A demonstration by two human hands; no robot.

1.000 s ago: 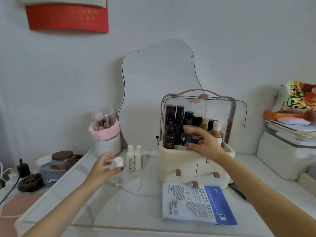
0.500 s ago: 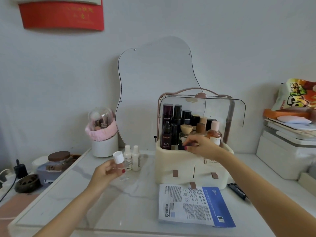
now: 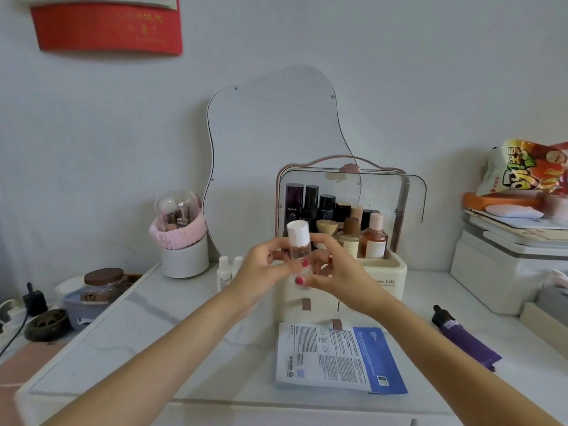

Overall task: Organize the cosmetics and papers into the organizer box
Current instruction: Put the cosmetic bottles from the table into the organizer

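A small clear bottle with a white cap [image 3: 297, 238] stands upright in the air in front of the cream organizer box [image 3: 390, 273]. My left hand [image 3: 264, 269] grips the bottle's body from the left, and my right hand [image 3: 335, 269] holds it from the right. The organizer's clear lid is up and several bottles stand inside. Two small white bottles [image 3: 227, 270] wait left of the box. A white and blue paper sachet [image 3: 341, 358] lies flat before it. A purple tube [image 3: 464, 338] rests to the right.
A wavy mirror [image 3: 270, 133] leans on the wall behind. A pink-banded brush holder [image 3: 181, 238] stands at back left, a brown-lidded jar [image 3: 103, 284] beyond the table's left edge. White boxes [image 3: 504, 272] stacked with a snack bag fill the right side.
My left hand has lifted the white-capped bottle up and right, in front of the organizer. My right hand has left the bottles in the organizer and come onto this bottle.
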